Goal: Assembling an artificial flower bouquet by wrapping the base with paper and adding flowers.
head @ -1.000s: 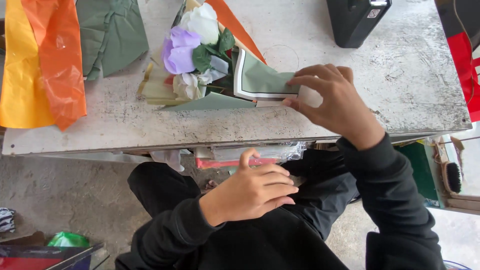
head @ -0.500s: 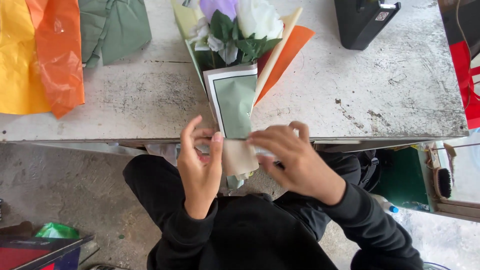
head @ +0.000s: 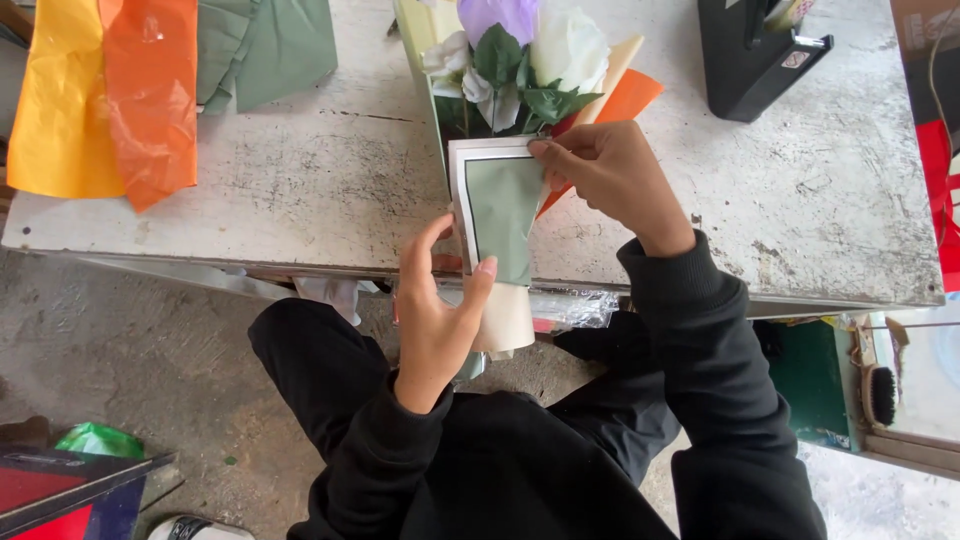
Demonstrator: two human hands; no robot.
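Observation:
A bouquet of white and purple flowers (head: pixel 520 45) with green leaves lies on a worn white table (head: pixel 330 190), its stem end hanging over the near edge. A green wrapping sheet (head: pixel 500 205) with a white and dark border covers its front, over cream and orange paper. My left hand (head: pixel 440 310) grips the lower part of the wrap near the cream stem end (head: pixel 507 320). My right hand (head: pixel 610 175) pinches the upper right corner of the green sheet, just below the flowers.
Yellow and orange sheets (head: pixel 100 95) and green sheets (head: pixel 265 45) lie at the table's left. A black tape dispenser (head: pixel 750 50) stands at the back right. A brush (head: pixel 880 395) and a green box sit lower right, a green bag (head: pixel 95 440) on the floor left.
The bouquet has swung from lying sideways to pointing away from me. My left hand rose from my lap to the wrap, and my right hand moved up to the sheet's top corner.

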